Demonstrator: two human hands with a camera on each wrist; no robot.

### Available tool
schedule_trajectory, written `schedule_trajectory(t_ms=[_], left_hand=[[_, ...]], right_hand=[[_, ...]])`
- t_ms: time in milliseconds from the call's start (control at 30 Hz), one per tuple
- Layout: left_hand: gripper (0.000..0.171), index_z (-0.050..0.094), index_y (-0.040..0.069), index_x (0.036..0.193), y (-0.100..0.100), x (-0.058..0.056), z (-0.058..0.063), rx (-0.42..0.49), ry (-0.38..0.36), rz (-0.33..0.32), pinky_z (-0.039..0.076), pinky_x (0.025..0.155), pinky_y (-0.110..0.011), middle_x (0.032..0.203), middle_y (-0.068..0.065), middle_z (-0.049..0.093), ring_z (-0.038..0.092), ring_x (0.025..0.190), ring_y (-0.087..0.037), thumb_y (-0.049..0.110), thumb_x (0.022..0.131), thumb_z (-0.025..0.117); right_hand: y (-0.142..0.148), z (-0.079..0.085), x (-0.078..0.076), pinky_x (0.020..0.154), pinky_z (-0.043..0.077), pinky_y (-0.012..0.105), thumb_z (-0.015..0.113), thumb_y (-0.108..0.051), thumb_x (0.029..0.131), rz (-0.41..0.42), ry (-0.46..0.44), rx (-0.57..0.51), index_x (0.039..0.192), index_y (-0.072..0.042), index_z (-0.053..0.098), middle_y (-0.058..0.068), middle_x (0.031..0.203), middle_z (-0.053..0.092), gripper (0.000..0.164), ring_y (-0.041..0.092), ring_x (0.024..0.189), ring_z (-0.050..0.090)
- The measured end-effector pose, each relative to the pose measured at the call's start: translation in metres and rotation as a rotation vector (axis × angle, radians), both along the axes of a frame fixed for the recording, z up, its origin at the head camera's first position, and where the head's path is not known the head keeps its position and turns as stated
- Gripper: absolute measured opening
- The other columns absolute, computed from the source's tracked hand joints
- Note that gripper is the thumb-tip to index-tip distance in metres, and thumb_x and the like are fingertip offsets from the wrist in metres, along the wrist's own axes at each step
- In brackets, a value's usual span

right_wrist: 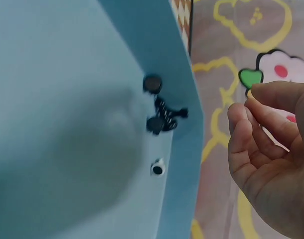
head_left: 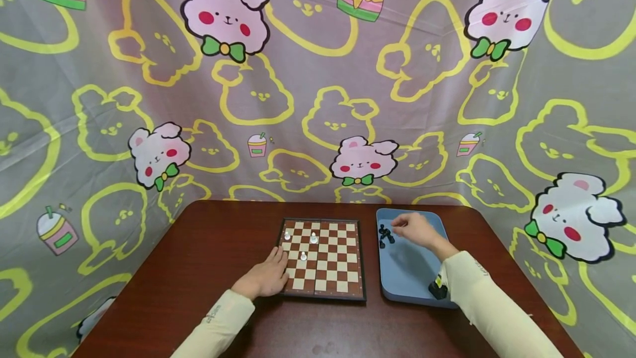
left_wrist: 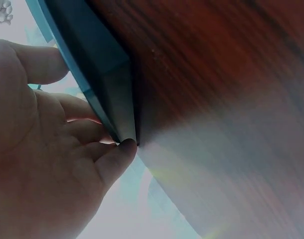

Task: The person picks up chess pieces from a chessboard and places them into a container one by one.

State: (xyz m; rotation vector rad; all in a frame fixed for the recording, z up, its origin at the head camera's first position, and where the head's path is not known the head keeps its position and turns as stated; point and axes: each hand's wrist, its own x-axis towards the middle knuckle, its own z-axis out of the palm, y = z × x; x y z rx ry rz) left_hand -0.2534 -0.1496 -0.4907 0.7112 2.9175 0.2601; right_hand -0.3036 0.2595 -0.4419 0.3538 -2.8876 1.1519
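Note:
My left hand (head_left: pixel 266 275) rests along the left edge of a folding chessboard (head_left: pixel 338 269); in the left wrist view its fingers (left_wrist: pixel 114 162) touch the board's dark side. White chess pieces stand on the left half, among them a taller piece (head_left: pixel 313 238) and a pawn (head_left: pixel 303 256). Over the far part of a blue tray (head_left: pixel 404 275) hovers my right hand (head_left: pixel 414 229), fingers loosely bent, thumb near the index fingertip. No piece shows between them. Black pieces (right_wrist: pixel 164 117) lie in the tray, and a white piece (right_wrist: pixel 158 168) lies close by.
A brown wooden table (head_left: pixel 208 258) carries the board and tray side by side, with a narrow strip between them. Patterned cloth (head_left: pixel 298 93) hangs behind and at both sides. A black device (head_left: pixel 438 288) is at the right wrist, above the tray's near right part.

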Motion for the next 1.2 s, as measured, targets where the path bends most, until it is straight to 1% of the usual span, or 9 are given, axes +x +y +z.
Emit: schedule_trajectory(t_ms=[67, 267, 400, 467, 600, 700, 833, 967, 1200], left_hand=[[0.054, 0.035, -0.012, 0.140, 0.000, 0.000, 0.000, -0.003, 0.000, 0.001, 0.029, 0.107, -0.045, 0.149, -0.027, 0.024, 0.017, 0.140, -0.037, 0.021, 0.098, 0.045], [0.054, 0.035, -0.011, 0.140, 0.001, 0.000, 0.002, -0.008, -0.018, 0.005, 0.029, 0.107, -0.045, 0.150, -0.026, 0.023, 0.016, 0.140, -0.037, 0.022, 0.098, 0.045], [0.054, 0.035, -0.011, 0.140, 0.001, -0.001, 0.002, -0.005, -0.026, 0.008, 0.028, 0.107, -0.045, 0.150, -0.026, 0.023, 0.015, 0.140, -0.037, 0.022, 0.098, 0.044], [0.054, 0.035, -0.011, 0.140, 0.001, -0.001, 0.001, -0.003, -0.028, 0.006, 0.028, 0.107, -0.045, 0.150, -0.026, 0.023, 0.015, 0.140, -0.037, 0.022, 0.098, 0.045], [0.055, 0.034, -0.011, 0.141, 0.001, -0.001, 0.001, -0.004, -0.032, 0.008, 0.028, 0.108, -0.044, 0.150, -0.026, 0.022, 0.014, 0.141, -0.037, 0.022, 0.098, 0.044], [0.055, 0.033, -0.010, 0.142, 0.001, -0.001, 0.001, -0.006, -0.036, 0.014, 0.028, 0.108, -0.044, 0.151, -0.025, 0.021, 0.014, 0.141, -0.036, 0.023, 0.099, 0.043], [0.056, 0.033, -0.011, 0.141, 0.001, -0.002, 0.001, -0.002, -0.036, 0.012, 0.028, 0.108, -0.044, 0.151, -0.026, 0.021, 0.014, 0.141, -0.036, 0.023, 0.099, 0.043], [0.055, 0.034, -0.012, 0.141, 0.001, -0.001, 0.002, 0.002, -0.032, 0.009, 0.028, 0.108, -0.044, 0.150, -0.026, 0.022, 0.014, 0.141, -0.036, 0.022, 0.098, 0.044], [0.055, 0.033, -0.011, 0.141, 0.001, -0.001, 0.002, -0.009, -0.035, 0.012, 0.027, 0.108, -0.044, 0.151, -0.026, 0.021, 0.014, 0.141, -0.037, 0.023, 0.099, 0.043]], right_hand=[[-0.006, 0.002, 0.002, 0.067, 0.052, 0.036, 0.063, -0.014, 0.090, 0.014, 0.008, 0.009, 0.107, -0.001, 0.069, 0.006, 0.095, 0.067, 0.022, 0.018, 0.079, 0.064], [-0.025, 0.010, 0.008, 0.062, 0.049, 0.033, 0.062, -0.014, 0.091, 0.044, -0.006, -0.001, 0.109, 0.000, 0.068, 0.004, 0.091, 0.066, 0.023, 0.024, 0.078, 0.063], [-0.037, 0.013, 0.011, 0.059, 0.049, 0.032, 0.062, -0.013, 0.091, 0.064, -0.021, -0.005, 0.109, -0.002, 0.067, 0.003, 0.091, 0.065, 0.022, 0.023, 0.076, 0.062], [-0.043, 0.013, 0.013, 0.060, 0.048, 0.032, 0.062, -0.013, 0.091, 0.073, -0.030, -0.005, 0.109, -0.005, 0.068, 0.002, 0.092, 0.065, 0.020, 0.022, 0.077, 0.062], [-0.055, 0.014, 0.016, 0.063, 0.049, 0.032, 0.061, -0.013, 0.091, 0.101, -0.038, -0.010, 0.107, -0.005, 0.068, 0.002, 0.095, 0.064, 0.019, 0.023, 0.082, 0.062], [-0.063, 0.013, 0.018, 0.062, 0.048, 0.033, 0.061, -0.012, 0.092, 0.127, -0.047, -0.015, 0.108, -0.004, 0.067, 0.003, 0.096, 0.064, 0.019, 0.025, 0.081, 0.062], [-0.072, 0.010, 0.018, 0.063, 0.048, 0.033, 0.062, -0.013, 0.091, 0.144, -0.046, -0.010, 0.107, -0.003, 0.068, 0.002, 0.095, 0.065, 0.019, 0.019, 0.079, 0.060], [-0.080, 0.006, 0.017, 0.064, 0.048, 0.032, 0.064, -0.014, 0.090, 0.161, -0.021, 0.002, 0.104, -0.007, 0.070, 0.000, 0.096, 0.066, 0.017, 0.012, 0.078, 0.058], [-0.096, 0.003, 0.019, 0.066, 0.049, 0.033, 0.065, -0.015, 0.089, 0.233, -0.031, 0.002, 0.109, -0.004, 0.068, 0.004, 0.100, 0.066, 0.023, 0.014, 0.081, 0.060]])
